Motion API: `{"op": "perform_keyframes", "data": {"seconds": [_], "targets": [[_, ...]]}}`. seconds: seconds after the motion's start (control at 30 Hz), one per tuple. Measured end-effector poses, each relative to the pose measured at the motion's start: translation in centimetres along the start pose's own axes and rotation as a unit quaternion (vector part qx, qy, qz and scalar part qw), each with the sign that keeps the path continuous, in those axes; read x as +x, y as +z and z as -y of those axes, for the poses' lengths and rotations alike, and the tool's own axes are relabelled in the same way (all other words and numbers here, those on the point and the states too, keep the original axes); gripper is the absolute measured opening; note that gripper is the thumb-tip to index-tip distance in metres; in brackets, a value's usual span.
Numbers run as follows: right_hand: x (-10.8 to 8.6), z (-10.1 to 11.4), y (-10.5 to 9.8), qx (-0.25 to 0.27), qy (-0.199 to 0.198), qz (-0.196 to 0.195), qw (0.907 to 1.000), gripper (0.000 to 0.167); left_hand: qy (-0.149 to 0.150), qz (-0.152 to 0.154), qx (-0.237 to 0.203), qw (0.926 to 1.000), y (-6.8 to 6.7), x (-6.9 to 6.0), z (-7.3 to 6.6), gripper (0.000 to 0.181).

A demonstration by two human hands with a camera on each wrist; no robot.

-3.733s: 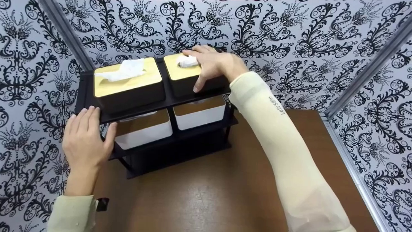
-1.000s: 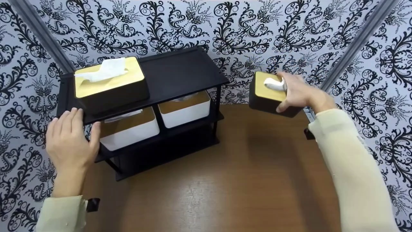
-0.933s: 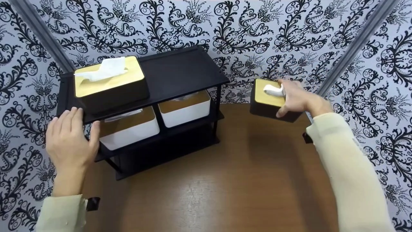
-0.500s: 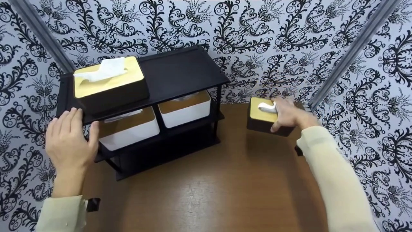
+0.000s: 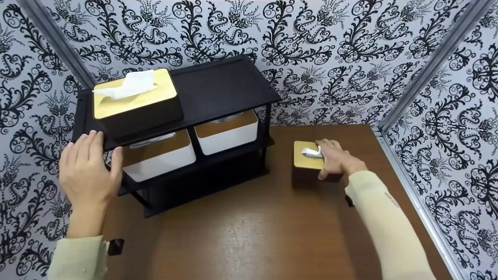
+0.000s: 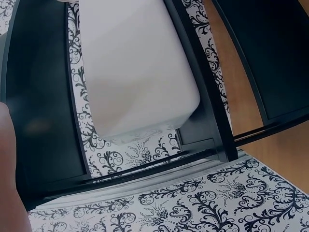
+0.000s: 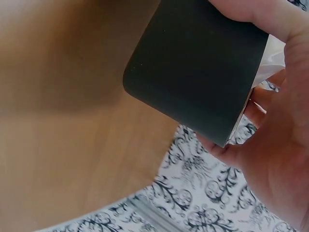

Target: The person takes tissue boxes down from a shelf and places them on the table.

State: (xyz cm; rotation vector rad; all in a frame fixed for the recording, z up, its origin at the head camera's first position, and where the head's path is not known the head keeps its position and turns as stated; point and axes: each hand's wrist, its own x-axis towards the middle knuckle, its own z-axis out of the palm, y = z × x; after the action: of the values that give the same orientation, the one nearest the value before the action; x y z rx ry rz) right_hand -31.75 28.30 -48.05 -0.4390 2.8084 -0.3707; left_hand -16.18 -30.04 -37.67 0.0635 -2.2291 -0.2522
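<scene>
At the right of the head view my right hand (image 5: 336, 159) grips a dark tissue box (image 5: 307, 175) with a yellow top and a white tissue (image 5: 311, 153) poking out. Thumb in front and fingers behind, it holds the box low over the table; I cannot tell whether the base touches. The right wrist view shows the box's dark side (image 7: 193, 72). My left hand (image 5: 89, 171) rests with straight fingers on the left front corner of a black shelf rack (image 5: 223, 85). Beside it, a larger yellow-topped tissue box (image 5: 144, 116) sits on the top shelf.
Two white boxes, left (image 5: 161, 165) and right (image 5: 229, 140), stand on the rack's middle shelf. The rack stands on a brown wooden table (image 5: 237, 233). Patterned walls (image 5: 303, 50) close off the back and sides, with a metal rail (image 5: 420, 206) along the right edge.
My right hand has taken the smaller tissue box off the top shelf, carried it right, then lowered it toward the table and slightly left. My left hand has stayed on the rack's corner.
</scene>
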Motion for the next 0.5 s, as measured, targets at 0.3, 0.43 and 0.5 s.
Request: {"op": "perform_keyframes", "data": {"seconds": [0.3, 0.43, 0.5], "targets": [[0.8, 0.1, 3.4, 0.000, 0.006, 0.016, 0.9999, 0.126, -0.006, -0.004, 0.002, 1.0000, 0.1, -0.1, 0.1, 0.060], [1.2, 0.1, 4.5, -0.001, 0.008, 0.020, 0.9998, 0.126, -0.014, -0.004, -0.004, 0.9999, 0.3, -0.1, 0.0, 0.059], [1.4, 0.1, 4.9, -0.003, 0.006, 0.019, 0.9998, 0.126, -0.015, -0.004, -0.004, 0.9999, 0.4, -0.1, -0.1, 0.059]]}}
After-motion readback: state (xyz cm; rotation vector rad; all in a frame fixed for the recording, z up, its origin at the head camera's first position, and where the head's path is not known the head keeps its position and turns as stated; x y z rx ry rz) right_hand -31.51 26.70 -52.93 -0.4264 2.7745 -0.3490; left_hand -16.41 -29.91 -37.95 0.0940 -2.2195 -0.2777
